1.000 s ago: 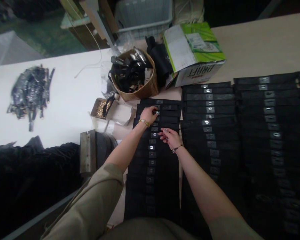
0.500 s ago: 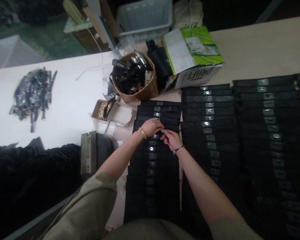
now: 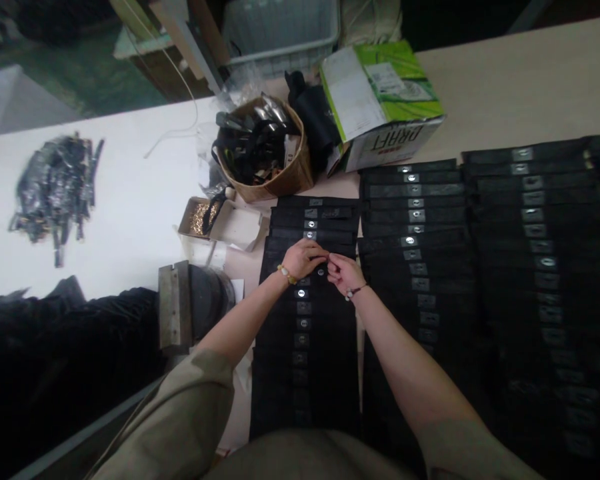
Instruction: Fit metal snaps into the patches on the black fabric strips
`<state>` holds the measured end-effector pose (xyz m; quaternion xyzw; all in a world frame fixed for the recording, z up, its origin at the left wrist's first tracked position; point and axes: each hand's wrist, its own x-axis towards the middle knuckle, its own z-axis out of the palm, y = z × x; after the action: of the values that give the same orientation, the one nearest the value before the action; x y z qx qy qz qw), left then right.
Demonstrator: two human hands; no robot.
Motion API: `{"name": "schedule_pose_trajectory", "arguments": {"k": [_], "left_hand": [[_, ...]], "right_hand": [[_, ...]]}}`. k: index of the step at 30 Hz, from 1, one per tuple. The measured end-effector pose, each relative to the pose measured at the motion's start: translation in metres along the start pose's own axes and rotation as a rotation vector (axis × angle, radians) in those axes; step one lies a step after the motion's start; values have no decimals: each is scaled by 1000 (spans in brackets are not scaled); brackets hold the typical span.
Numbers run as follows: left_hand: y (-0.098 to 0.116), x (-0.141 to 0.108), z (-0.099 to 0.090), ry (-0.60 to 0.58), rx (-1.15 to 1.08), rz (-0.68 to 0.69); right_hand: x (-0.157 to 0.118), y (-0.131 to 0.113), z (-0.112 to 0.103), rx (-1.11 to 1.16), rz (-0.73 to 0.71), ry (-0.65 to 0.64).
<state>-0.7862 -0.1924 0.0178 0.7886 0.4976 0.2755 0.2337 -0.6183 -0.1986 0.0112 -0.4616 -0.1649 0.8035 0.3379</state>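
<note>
My left hand [image 3: 305, 259] and my right hand [image 3: 345, 273] meet fingertip to fingertip over the nearest column of overlapping black fabric pieces [image 3: 330, 347]. The right thumb and index finger are pinched together; whatever is between them is too small to make out. The left fingers are also pressed together at the tips, and their grip is hidden. Just below the fingertips shows a small round pale mark [image 3: 321, 272]. A row of grey labels [image 3: 303, 323], several with bright round marks, runs down the column.
Two more columns of labelled black pieces [image 3: 445, 260] lie to the right. Beyond my hands stand a carton of tools [image 3: 300, 170], a green-and-white box [image 3: 405, 137] and a small box of gold-coloured bits [image 3: 184, 223]. A metal block [image 3: 174, 303] sits left of my forearm.
My fingertips have drawn closer together, and the right hand has turned slightly. The whole view has shifted a little.
</note>
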Motion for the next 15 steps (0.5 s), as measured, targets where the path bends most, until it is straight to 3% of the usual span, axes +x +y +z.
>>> {"name": "schedule_pose_trajectory", "arguments": {"k": [5, 9, 15], "left_hand": [[14, 3, 1, 39, 37, -10], [12, -3, -5, 131, 118, -173], [17, -7, -3, -126, 218, -237]], "right_hand": [[-2, -2, 1, 0, -5, 17], [-3, -4, 2, 75, -8, 44], [-3, -12, -1, 207, -113, 166]]}}
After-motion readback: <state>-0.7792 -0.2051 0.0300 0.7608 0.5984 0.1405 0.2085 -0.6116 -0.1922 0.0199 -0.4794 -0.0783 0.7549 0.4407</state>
